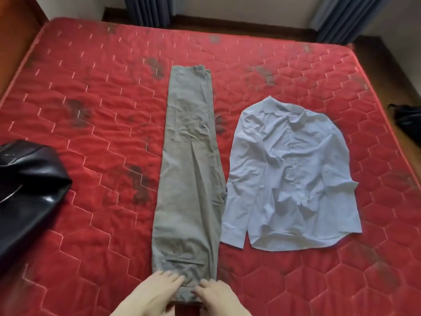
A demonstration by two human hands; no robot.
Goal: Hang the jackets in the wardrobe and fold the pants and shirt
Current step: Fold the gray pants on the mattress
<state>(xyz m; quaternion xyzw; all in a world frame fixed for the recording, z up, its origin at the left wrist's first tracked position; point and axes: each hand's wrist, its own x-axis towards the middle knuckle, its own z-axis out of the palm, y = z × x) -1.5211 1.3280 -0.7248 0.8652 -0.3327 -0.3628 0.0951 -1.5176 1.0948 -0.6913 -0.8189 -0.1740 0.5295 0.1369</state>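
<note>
Grey pants (pixel 191 160) lie folded lengthwise in a long strip down the middle of the red mattress (pixel 95 115), waistband at the near end. My left hand (pixel 152 293) and my right hand (pixel 218 297) rest side by side on that near end, fingers straight and flat on the cloth. A light blue shirt (pixel 289 179) lies spread flat to the right of the pants, collar pointing away, one sleeve along its left side. A black leather jacket (pixel 25 190) is bunched at the left edge of the mattress.
Dark blue curtains (pixel 148 10) hang by the far wall, with a strip of wooden floor beyond the mattress. A dark item (pixel 407 124) sits on the floor at the right. Orange wood (pixel 13 42) borders the bed's left side.
</note>
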